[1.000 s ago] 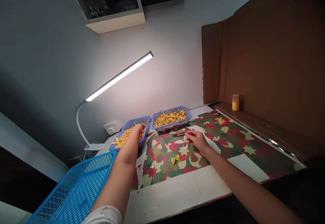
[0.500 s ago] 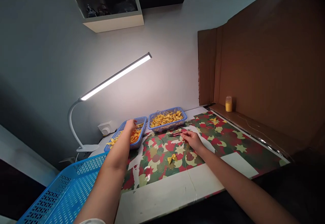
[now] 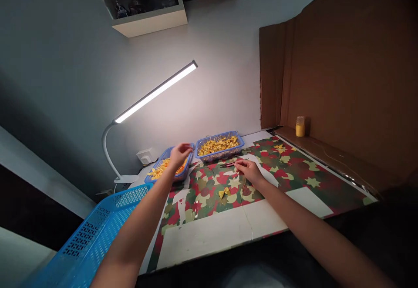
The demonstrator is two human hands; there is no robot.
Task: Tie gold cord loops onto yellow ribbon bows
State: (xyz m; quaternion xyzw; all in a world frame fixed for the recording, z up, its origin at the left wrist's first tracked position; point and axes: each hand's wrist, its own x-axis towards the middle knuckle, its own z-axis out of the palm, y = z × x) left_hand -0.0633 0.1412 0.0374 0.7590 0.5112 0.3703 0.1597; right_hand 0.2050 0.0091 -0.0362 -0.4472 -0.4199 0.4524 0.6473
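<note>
My left hand (image 3: 180, 154) is raised over the right edge of the left blue basket (image 3: 168, 152), fingers drawn together; what they hold, if anything, I cannot make out. Yellow ribbon bows (image 3: 159, 169) fill that basket. Over the camouflage-patterned sheet, my right hand (image 3: 248, 170) is closed in a pinch at the end of a slim, dark-tipped tool (image 3: 227, 165) pointing left. A thin yellowish cord (image 3: 242, 205) trails down from beneath this hand towards the table's front edge. One yellow bow (image 3: 224, 192) lies on the sheet nearer me.
A second blue basket (image 3: 214, 156) holds gold cord pieces at the back. An LED lamp (image 3: 156, 92) leans over from the left. Below it stands a large blue crate (image 3: 107, 218). Cardboard (image 3: 342, 83) walls the right side, near a small yellow-filled jar (image 3: 300, 127).
My left hand has come up out of the left basket and moved slightly right. My right hand stays in place over the sheet. The view has shifted a little.
</note>
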